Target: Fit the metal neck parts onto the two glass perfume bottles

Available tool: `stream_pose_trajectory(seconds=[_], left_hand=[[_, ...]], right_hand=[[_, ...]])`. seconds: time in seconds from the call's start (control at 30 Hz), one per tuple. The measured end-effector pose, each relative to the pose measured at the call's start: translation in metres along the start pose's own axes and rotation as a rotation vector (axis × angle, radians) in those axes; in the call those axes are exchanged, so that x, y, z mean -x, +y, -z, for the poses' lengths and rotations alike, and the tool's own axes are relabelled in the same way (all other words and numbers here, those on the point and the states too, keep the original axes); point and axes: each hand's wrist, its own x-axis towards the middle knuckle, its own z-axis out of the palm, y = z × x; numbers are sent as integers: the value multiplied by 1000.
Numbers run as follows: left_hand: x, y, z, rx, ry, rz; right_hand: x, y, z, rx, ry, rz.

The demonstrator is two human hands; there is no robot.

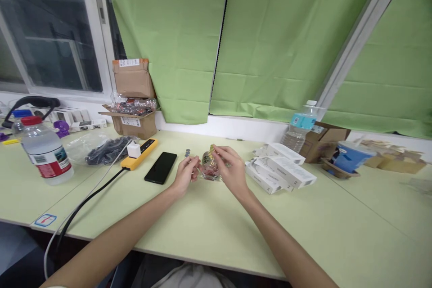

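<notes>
A small clear glass jar [209, 172] with something reddish at its bottom stands on the table between my hands. My right hand [232, 168] is closed at the jar's top right, its fingertips pinching a small yellow-green piece [212, 148] over the mouth. What that piece is, I cannot make out. My left hand [186, 173] is at the jar's left side with thumb and fingers drawn together; anything between them is too small to name. Behind that hand lie several small silvery discs [187, 153]. A black phone [160, 168] rests left of my left hand.
Right of my hands are several white boxes [283, 171], a water bottle [300, 128] and a blue tub [351, 156]. To the left are a yellow power strip [139, 155] with a trailing cable, a red-capped bottle [47, 153] and a cardboard box [135, 123].
</notes>
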Motion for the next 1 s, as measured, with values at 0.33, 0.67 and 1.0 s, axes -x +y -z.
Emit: stream_pose_trajectory(seconds=[0.33,0.67,1.0], left_hand=[[-5,-7,4,-130,26,-19],[-6,-11,5,-170,9,-18],[-9,-14,7,-196,-8,-54]], right_hand=[[-9,37,1,102,26,34],[-8,37,-3,109,4,20],[-8,40,-2,315,-52,30]])
